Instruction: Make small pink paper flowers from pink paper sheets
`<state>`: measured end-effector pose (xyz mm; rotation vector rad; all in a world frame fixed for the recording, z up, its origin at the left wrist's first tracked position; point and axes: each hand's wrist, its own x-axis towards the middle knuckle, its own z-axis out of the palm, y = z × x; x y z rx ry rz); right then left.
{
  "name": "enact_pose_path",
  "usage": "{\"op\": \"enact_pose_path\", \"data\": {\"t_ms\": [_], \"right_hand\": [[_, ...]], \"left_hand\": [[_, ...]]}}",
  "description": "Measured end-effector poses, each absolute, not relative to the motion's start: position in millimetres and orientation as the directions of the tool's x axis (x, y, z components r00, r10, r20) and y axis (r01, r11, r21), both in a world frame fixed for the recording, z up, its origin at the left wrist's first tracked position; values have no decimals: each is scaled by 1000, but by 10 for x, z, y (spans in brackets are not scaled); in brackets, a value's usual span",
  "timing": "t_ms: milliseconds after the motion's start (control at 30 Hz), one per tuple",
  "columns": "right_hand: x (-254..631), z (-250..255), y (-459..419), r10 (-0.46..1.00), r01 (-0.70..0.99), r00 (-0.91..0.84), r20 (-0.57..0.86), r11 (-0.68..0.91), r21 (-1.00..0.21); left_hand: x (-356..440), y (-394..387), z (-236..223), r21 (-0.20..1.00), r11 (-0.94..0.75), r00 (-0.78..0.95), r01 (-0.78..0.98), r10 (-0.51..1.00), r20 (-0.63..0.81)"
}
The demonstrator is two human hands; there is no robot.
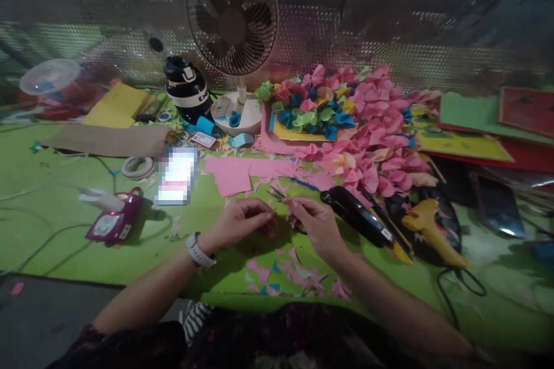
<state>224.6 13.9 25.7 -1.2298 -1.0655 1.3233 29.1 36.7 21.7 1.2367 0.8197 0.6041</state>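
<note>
My left hand (249, 220) is closed in a pinch above the green table, with a white watch on its wrist; what its fingertips hold is too small to make out. Facing it, only a short gap away, my right hand (312, 222) is closed around a thin dark pointed tool (277, 192), whose tip sticks out to the upper left. Just beyond both hands lie flat pieces of pink paper (234, 174). Small paper scraps (294, 274) are scattered between my forearms. A black stapler (357, 213) rests right beside my right hand.
A heap of pink paper petals (372, 121) and multicoloured paper flowers (307, 109) fills the back right. A yellow glue gun (428, 230) with its cord lies at right. Behind stand a fan (232, 23) and a black bottle (187, 95). Leftward are a phone (176, 176), tape (137, 167) and a purple power adapter (113, 222).
</note>
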Motion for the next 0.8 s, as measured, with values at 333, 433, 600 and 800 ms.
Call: {"op": "enact_pose_path", "data": {"t_ms": [333, 433, 600, 800], "right_hand": [[2297, 299, 239, 990, 124, 15, 143, 140, -982], [2294, 307, 212, 984, 172, -28, 174, 176, -969], [2289, 286, 180, 981, 76, 1, 195, 195, -978], [2304, 317, 182, 983, -37, 34, 181, 182, -983]], "left_hand": [[302, 249, 213, 983, 157, 569, 93, 802, -182], [295, 223, 224, 989, 98, 582, 113, 800, -146], [291, 243, 213, 990, 21, 554, 140, 827, -96], [306, 291, 340, 989, 136, 478, 52, 866, -145]]}}
